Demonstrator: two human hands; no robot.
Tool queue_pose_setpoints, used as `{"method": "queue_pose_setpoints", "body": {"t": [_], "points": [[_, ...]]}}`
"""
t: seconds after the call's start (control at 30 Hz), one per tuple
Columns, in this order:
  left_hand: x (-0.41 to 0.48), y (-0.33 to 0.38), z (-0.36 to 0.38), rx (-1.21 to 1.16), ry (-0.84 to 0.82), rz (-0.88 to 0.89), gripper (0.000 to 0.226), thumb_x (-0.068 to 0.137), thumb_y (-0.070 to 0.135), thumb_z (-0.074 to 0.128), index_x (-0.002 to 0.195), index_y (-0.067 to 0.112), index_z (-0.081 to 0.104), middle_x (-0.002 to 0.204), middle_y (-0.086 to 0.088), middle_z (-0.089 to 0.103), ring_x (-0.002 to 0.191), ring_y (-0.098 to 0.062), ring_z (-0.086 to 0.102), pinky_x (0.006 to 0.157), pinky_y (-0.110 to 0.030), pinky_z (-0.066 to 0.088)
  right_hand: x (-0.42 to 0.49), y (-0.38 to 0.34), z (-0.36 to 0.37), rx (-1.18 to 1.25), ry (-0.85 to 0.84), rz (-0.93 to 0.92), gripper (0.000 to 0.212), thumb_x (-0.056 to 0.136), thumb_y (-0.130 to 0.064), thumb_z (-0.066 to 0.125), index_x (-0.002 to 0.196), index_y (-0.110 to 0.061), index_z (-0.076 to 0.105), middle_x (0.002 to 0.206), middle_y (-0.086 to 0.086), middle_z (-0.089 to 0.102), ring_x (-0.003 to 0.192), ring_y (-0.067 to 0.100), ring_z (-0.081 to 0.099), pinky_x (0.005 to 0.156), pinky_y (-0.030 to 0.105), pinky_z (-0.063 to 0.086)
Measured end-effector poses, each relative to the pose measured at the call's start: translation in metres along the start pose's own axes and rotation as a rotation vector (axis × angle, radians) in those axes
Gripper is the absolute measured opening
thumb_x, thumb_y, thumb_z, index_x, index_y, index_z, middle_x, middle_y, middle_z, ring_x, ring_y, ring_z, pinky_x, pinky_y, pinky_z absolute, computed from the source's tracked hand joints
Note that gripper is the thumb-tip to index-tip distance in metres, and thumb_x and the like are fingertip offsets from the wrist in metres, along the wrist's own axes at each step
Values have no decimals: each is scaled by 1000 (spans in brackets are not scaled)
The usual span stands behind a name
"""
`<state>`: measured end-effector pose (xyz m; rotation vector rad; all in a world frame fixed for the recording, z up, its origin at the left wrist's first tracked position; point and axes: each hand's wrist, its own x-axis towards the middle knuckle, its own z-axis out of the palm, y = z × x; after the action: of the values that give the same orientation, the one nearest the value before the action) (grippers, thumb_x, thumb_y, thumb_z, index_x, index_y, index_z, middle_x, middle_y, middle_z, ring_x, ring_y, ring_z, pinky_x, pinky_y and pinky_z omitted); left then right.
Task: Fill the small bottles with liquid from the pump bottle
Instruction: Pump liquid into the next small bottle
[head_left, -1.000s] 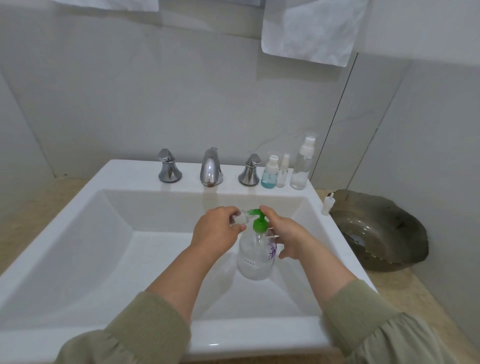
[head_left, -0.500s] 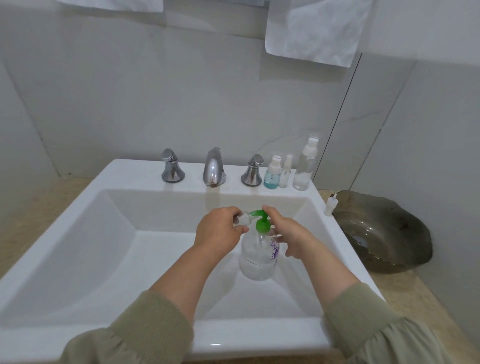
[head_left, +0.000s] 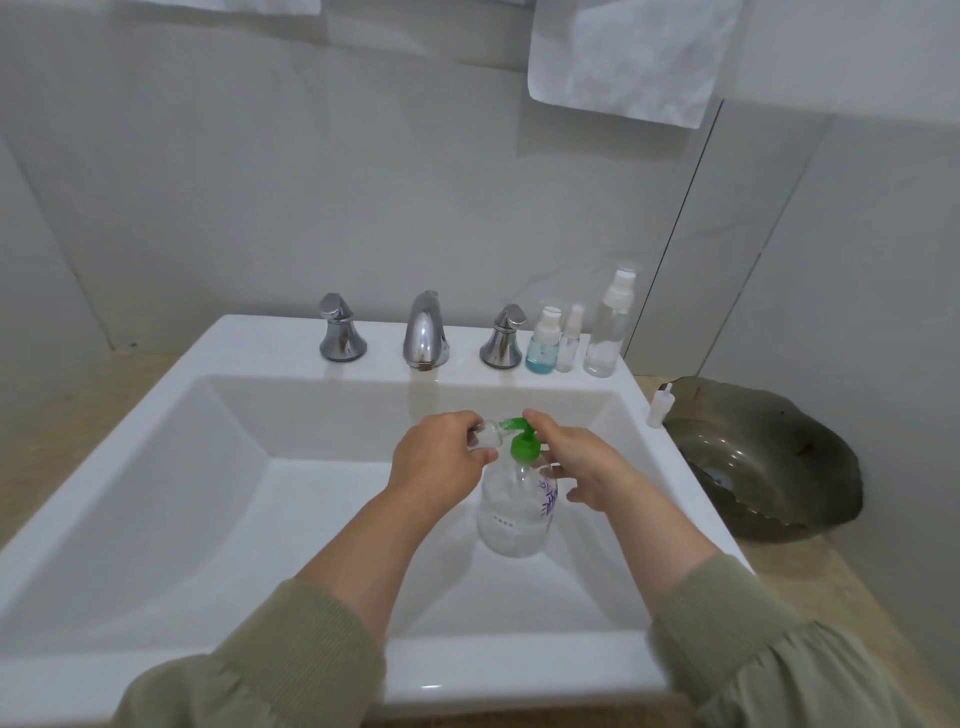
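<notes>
Pump bottle (head_left: 511, 519) is above the white sink (head_left: 249, 338), pale wall (head_left: 260, 182) behind.

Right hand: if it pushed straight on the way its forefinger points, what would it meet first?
The green pump head of the pump bottle; the right hand has its forefinger on it. Just past it is the small bottle in the left hand, though depth is unclear.
</notes>
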<state>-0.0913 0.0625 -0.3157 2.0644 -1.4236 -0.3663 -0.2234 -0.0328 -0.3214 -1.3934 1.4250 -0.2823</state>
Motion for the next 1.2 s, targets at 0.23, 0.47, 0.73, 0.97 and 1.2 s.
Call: {"method": "queue_pose_setpoints", "body": {"t": [0.23,0.47,0.73,0.97,1.2], "points": [[1,-2,1,-19,-18,-12,32,86,31,64,116,21,61,106,5,64,98,-18,59,82,-30,47,-4,1,4,-3,34,-48,59,88,-59,43,120,-11,55,117,7,59,99,21,53,83,34,31],[2,-2,1,-31,3,-13,30,86,30,63,115,19,60,103,5,64,98,-18,59,85,-31,48,-2,-2,5,54,16,-42,63,86,-62,44,124,-12,54,117,7,56,106,23,51,88,39,28],[1,-2,3,6,-18,-10,26,86,29,64,110,21,61,102,5,64,94,-17,59,78,-28,46,-1,2,4,69,4,-10,74,81,-62,54,133,-10,48,136,9,46,124,27,44,92,43,32],[1,-2,2,-20,-15,-20,30,86,28,64,115,20,60,108,5,63,99,-17,59,82,-29,47,-1,4,8,127,29,-151,34,90,-51,49,99,-18,53,106,2,52,104,18,44,90,30,28],[2,-1,2,-40,11,-7,27,86,28,63,111,19,61,103,5,63,96,-18,60,81,-30,49,3,4,7,158,38,-137,56,88,-56,50,122,-12,54,112,3,48,106,20,43,88,33,29]]}}
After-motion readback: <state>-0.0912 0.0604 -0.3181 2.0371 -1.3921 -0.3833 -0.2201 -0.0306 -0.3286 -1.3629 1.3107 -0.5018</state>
